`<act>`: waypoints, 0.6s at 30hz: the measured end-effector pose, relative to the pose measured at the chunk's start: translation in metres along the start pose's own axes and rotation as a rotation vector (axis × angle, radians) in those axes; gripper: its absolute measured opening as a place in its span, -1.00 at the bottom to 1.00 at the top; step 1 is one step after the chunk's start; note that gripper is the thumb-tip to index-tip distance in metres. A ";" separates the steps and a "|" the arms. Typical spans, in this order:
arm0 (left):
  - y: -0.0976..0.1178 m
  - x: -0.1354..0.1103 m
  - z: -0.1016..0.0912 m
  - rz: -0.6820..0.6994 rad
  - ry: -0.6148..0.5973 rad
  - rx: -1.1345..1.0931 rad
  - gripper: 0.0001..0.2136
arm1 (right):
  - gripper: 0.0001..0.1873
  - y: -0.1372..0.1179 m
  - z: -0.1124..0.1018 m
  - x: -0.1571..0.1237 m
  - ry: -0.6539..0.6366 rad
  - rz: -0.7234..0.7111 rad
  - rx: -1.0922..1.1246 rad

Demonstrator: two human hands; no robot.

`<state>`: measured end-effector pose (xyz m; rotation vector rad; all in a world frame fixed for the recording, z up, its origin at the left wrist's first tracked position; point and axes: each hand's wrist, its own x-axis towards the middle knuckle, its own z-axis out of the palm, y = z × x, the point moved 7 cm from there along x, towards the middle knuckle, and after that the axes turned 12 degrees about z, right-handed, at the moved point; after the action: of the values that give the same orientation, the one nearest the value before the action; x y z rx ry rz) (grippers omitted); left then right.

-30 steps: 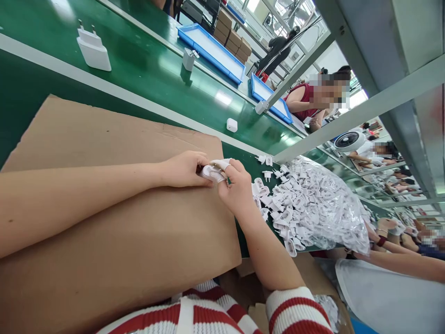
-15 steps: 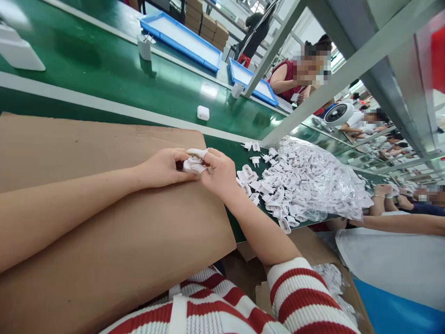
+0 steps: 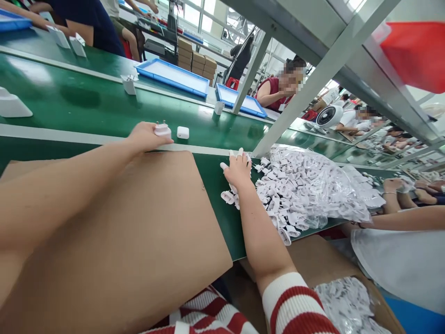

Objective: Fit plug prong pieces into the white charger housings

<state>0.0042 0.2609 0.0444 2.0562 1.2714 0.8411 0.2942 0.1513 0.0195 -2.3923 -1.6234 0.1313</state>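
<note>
Above the pale strip at the near edge of the green belt, my left hand (image 3: 144,137) is closed around a white two-pin plug adapter (image 3: 162,130), its pins upward. A small white rounded case (image 3: 182,132) lies on the belt just right of it. My right hand (image 3: 239,169) is stretched over the near end of a heap of white plug pieces (image 3: 278,190), thumb and fingers spread and white covers on the fingertips. It partly hides the pieces under it; I see nothing gripped in it.
A brown cardboard sheet (image 3: 149,232) lies under my left forearm. Further white adapters (image 3: 129,84) stand along the green belt (image 3: 104,111). Blue-rimmed trays (image 3: 174,78) lie beyond. A metal post (image 3: 313,79) slants above the heap. Co-workers sit along the line.
My hands have parted from the white pieces they held together. The left has moved up to the belt with the plug adapter; the right has gone to the heap and opened. The view has shifted.
</note>
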 end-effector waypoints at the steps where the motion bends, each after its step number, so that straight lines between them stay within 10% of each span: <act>1: -0.011 0.007 -0.009 -0.081 0.062 0.043 -0.53 | -0.41 0.004 0.006 0.005 -0.037 0.017 -0.010; 7: -0.036 0.022 -0.018 -0.187 0.135 0.133 -0.48 | -0.41 0.009 0.020 0.013 -0.123 0.004 0.059; 14: 0.012 0.032 0.012 0.184 0.271 0.426 -0.58 | -0.51 0.028 0.006 0.015 -0.011 0.209 0.384; 18: 0.007 0.054 0.036 0.037 0.137 0.526 -0.47 | -0.55 0.020 0.003 0.014 -0.046 0.118 0.526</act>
<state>0.0545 0.3023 0.0378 2.4633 1.6727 0.7260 0.3169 0.1577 0.0125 -2.0789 -1.2625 0.5636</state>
